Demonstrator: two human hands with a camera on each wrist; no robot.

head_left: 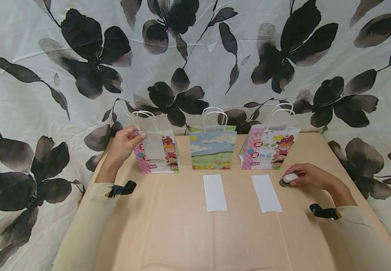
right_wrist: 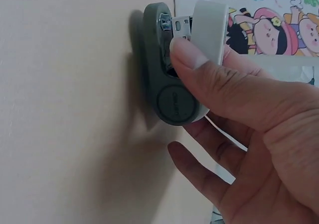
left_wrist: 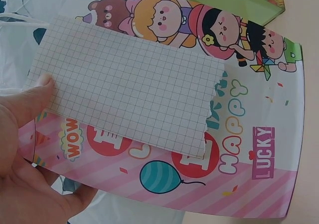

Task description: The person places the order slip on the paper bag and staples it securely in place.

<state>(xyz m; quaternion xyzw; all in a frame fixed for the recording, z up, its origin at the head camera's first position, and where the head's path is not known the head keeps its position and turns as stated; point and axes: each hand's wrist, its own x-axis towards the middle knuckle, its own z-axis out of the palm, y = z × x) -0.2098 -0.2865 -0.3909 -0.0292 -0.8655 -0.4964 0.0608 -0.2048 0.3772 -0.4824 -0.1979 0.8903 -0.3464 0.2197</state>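
Note:
My left hand [head_left: 122, 148] pinches a torn-edged slip of grid paper [left_wrist: 129, 84] flat against the front of the left pink-and-white gift bag [head_left: 170, 154]. In the left wrist view the thumb lies on the paper's end while the other fingers are behind the bag's top edge. The slip covers part of the bag's print. My right hand [head_left: 312, 177] grips a small stapler [right_wrist: 177, 104], dark grey-green and white, close over the table at the right. Its thumb reaches between the stapler's two parted arms in the right wrist view.
A landscape-printed gift bag [head_left: 212, 148] stands in the middle, and another pink-and-white gift bag [head_left: 266, 150] to its right. Two more grid-paper slips, a middle slip [head_left: 215, 193] and a right slip [head_left: 266, 193], lie before them. Behind the table [head_left: 182, 233] hangs a flowered cloth [head_left: 232, 56].

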